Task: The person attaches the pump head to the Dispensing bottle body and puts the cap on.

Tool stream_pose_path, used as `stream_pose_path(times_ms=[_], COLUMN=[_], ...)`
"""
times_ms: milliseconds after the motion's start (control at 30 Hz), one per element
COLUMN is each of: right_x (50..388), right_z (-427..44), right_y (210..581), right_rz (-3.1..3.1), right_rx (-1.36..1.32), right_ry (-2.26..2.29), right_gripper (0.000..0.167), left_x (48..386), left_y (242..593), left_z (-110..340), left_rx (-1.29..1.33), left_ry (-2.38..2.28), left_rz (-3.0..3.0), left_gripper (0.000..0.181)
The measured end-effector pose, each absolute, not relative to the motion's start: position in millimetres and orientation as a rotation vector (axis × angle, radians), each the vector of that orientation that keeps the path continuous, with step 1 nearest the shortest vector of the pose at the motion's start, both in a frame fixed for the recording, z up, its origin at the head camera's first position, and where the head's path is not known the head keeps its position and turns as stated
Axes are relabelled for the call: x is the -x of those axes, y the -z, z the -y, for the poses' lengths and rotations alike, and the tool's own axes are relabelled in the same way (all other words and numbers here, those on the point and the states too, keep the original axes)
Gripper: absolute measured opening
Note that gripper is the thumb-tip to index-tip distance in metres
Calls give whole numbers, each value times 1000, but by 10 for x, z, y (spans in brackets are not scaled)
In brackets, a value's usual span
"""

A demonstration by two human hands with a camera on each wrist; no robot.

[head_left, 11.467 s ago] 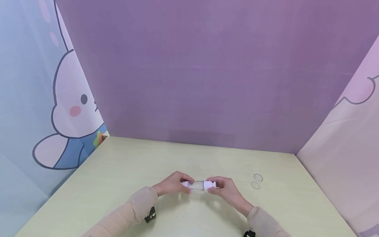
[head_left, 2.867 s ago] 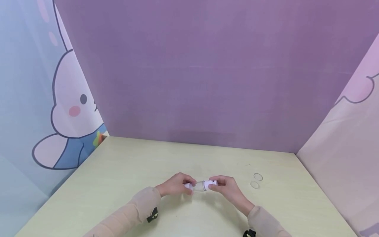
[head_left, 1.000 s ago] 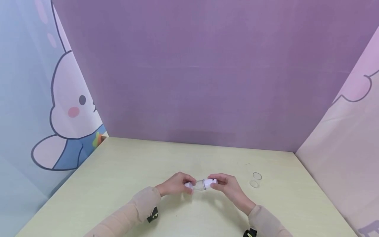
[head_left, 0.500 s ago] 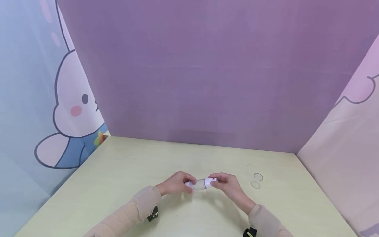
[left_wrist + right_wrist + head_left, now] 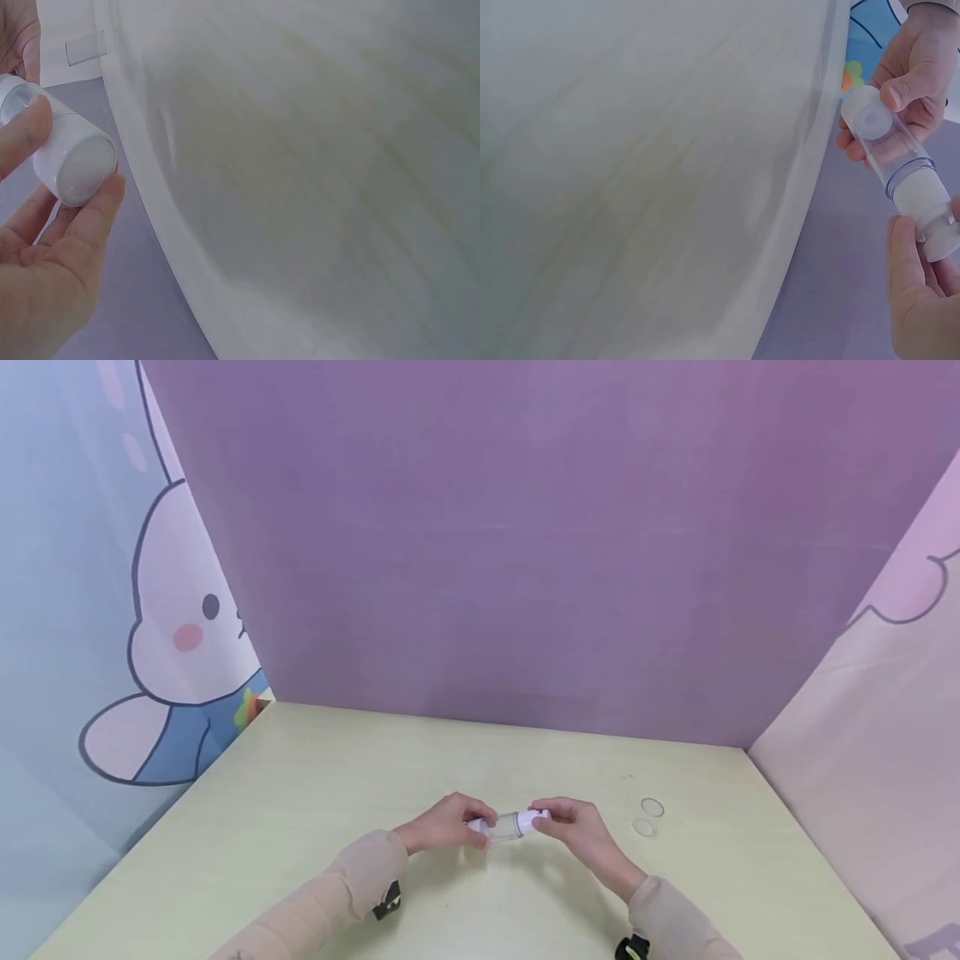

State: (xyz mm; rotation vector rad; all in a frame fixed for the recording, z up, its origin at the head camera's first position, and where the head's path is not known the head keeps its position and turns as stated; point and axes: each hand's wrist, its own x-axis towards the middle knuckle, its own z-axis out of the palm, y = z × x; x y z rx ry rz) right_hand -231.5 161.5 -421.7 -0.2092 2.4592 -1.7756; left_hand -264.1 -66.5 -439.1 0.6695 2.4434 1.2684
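Observation:
A small pump bottle (image 5: pixel 506 827) is held off the table between both hands, lying nearly level with its right end a little higher. Its middle is a clear tube (image 5: pixel 891 146), and a white disc-like part shows inside near the white base. My left hand (image 5: pixel 448 823) grips the white base (image 5: pixel 79 161) between thumb and fingers. With thumb and fingertips, my right hand (image 5: pixel 581 831) pinches the white pump head (image 5: pixel 926 202) at the other end. A dark ring runs round the joint between tube and white collar. My right fingers partly cover the pump head.
A clear cylindrical cap (image 5: pixel 643 827) stands on the pale table (image 5: pixel 360 760), right of my right hand. Purple board (image 5: pixel 495 568) rises behind the table, and printed cloth (image 5: pixel 187 635) hangs at the sides. Black straps (image 5: pixel 387 900) sit at both wrists.
Compared with the oldest frame, the bottle and both hands sit slightly further right, and the bottle's right end is tilted up. Over the last second, almost nothing has moved.

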Motion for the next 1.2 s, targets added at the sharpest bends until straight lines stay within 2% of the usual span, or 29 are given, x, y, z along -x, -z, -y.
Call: stream_pose_path(times_ms=[233, 600, 1200], right_x=[2311, 2294, 2311], right_z=[-1599, -1613, -1598], right_y=[4196, 4200, 4220], right_rz=[-2450, -2307, -2369], right_rx=[231, 406, 471], right_ry=[1773, 1813, 1731], right_gripper=[33, 45, 35], left_x=[2640, 2643, 2621], left_y=[4383, 4389, 4378], left_z=[681, 666, 666], left_rx=[-678, -709, -704], left_ry=[-1276, -1264, -1263], left_rz=[-2442, -2454, -2453], left_gripper=[27, 25, 25])
